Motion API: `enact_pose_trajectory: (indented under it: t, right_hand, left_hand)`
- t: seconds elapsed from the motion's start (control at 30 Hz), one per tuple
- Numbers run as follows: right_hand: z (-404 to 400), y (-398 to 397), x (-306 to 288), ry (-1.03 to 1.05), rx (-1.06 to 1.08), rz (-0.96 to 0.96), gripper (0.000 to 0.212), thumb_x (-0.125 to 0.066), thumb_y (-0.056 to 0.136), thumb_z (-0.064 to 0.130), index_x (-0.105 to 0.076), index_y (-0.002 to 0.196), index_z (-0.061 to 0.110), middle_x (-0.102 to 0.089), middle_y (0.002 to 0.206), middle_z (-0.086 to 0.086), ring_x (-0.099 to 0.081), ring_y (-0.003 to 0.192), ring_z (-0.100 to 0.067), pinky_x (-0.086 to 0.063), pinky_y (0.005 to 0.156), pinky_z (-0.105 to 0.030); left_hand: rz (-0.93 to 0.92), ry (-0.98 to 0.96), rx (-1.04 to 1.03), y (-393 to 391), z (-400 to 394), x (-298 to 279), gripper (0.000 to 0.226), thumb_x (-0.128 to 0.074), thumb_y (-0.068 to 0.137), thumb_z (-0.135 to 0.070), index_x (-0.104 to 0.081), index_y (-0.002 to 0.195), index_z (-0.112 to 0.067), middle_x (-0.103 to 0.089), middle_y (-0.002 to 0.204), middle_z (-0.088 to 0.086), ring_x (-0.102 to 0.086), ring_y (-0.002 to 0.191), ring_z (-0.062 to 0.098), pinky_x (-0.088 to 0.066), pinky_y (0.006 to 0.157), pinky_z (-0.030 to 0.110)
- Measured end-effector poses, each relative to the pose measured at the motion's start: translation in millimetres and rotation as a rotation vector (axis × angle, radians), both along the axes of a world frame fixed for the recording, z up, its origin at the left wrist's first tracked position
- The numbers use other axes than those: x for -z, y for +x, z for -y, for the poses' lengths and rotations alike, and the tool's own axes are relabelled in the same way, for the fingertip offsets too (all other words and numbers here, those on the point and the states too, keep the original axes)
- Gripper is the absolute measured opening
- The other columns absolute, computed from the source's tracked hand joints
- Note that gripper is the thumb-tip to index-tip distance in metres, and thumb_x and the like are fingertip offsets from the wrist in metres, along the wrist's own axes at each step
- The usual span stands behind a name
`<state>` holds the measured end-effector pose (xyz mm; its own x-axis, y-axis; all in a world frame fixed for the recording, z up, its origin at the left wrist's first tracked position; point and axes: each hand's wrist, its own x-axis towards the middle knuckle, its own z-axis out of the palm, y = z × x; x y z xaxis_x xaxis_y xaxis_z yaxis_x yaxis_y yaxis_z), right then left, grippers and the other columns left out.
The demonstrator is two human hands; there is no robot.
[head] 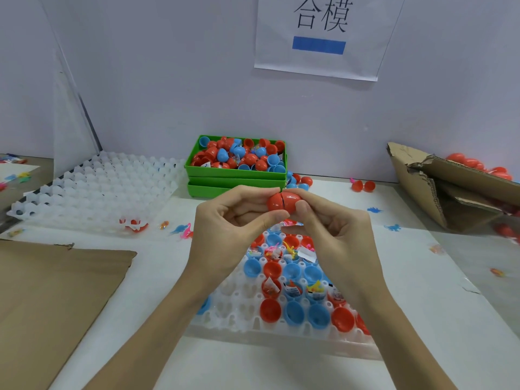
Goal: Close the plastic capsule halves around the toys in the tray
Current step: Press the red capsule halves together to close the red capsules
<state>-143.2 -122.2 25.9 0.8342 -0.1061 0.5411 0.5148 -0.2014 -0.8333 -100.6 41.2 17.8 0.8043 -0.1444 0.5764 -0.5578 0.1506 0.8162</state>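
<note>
Above the white tray (281,337), a red capsule (282,201) lies sideways, pinched between left hand (225,220) and right hand (334,229), a dark seam showing between its two halves. Tray cells below hold open red and blue capsule halves (292,313), several with small toys and paper slips inside. Behind, a green bin (236,173) holds loose red and blue halves.
</note>
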Motion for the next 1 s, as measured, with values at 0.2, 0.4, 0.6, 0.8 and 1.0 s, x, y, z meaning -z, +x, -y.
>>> enact_pose_trajectory:
  t: [0.2,0.4,0.6,0.8,1.0]
  right_hand:
    - [0.5,1.2,3.4,-0.064,0.032,-0.003,0.032,-0.06,0.098,0.015,-0.067,0.13,0.015,-0.075,0.115,0.003,-0.075,0.101,-0.011,-0.063,0.084,-0.032]
    - [-1.9,0.3,3.8,-0.047,0.009,0.014,0.032,-0.058,0.099,0.014,-0.066,0.13,0.015,-0.076,0.116,0.005,-0.074,0.102,-0.01,-0.062,0.082,-0.027]
    - [-11.4,-3.1,3.6,-0.127,0.067,0.05,0.029,-0.06,0.102,0.018,-0.064,0.123,0.037,-0.075,0.103,0.023,-0.072,0.1,-0.004,-0.058,0.084,-0.018]
    - [-20.6,-4.8,10.2,-0.061,0.16,0.037,0.027,-0.082,0.083,0.029,-0.069,0.105,0.04,-0.075,0.093,0.026,-0.074,0.089,0.002,-0.057,0.081,-0.013]
    - [-22.2,-2.9,12.3,-0.016,0.149,-0.009,0.021,-0.075,0.09,0.023,-0.072,0.107,0.034,-0.076,0.093,0.019,-0.075,0.091,-0.005,-0.06,0.081,-0.022]
  left_hand:
    - [0.016,0.013,-0.004,2.5,-1.5,3.9,0.036,-0.087,0.074,-0.014,-0.077,0.107,-0.018,-0.081,0.1,-0.008,-0.079,0.093,0.013,-0.061,0.084,0.02]
    - [0.052,0.053,-0.04,3.7,-4.1,4.8,0.039,-0.089,0.074,-0.018,-0.078,0.111,-0.019,-0.081,0.102,-0.007,-0.079,0.093,0.014,-0.061,0.085,0.023]
    - [0.167,0.156,-0.147,0.7,-1.4,6.7,0.04,-0.085,0.08,-0.018,-0.077,0.119,-0.011,-0.079,0.109,-0.005,-0.077,0.098,0.012,-0.062,0.087,0.026]
    - [0.477,0.34,-0.309,-3.8,4.5,12.2,0.042,-0.084,0.085,-0.008,-0.073,0.125,-0.006,-0.075,0.121,0.0,-0.071,0.112,0.007,-0.057,0.099,0.026]
    - [0.5,0.362,-0.363,-5.7,7.1,14.6,0.059,-0.087,0.081,-0.006,-0.065,0.135,-0.004,-0.073,0.124,0.0,-0.067,0.116,0.002,-0.048,0.103,0.013]
